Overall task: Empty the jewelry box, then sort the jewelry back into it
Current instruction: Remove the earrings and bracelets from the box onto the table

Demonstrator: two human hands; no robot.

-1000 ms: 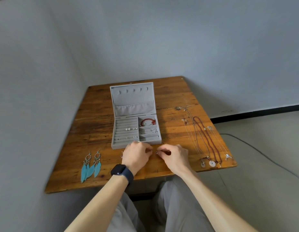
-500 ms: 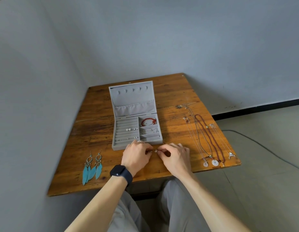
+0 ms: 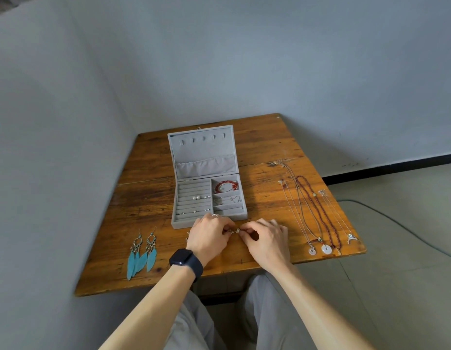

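Observation:
A grey jewelry box (image 3: 177,222) stands open on the wooden table (image 3: 148,198), its lid leaning back. A red bead bracelet (image 3: 225,186) lies in its top right compartment, and pearl studs (image 3: 196,197) sit in the ring rows. Just in front of the box, my left hand (image 3: 209,237) and my right hand (image 3: 266,237) pinch a small silver piece of jewelry (image 3: 235,231) between their fingertips. Its exact kind is too small to tell.
Two turquoise feather earrings (image 3: 142,251) lie at the table's front left. Several necklaces (image 3: 313,210), one of dark red beads, stretch along the right side. A small item (image 3: 187,236) lies beside my left wrist. A cable (image 3: 401,228) runs over the floor at right.
The view has tilted upward a little, so the table sits lower in the picture. Both hands stay together in front of the box, still working the small silver piece.

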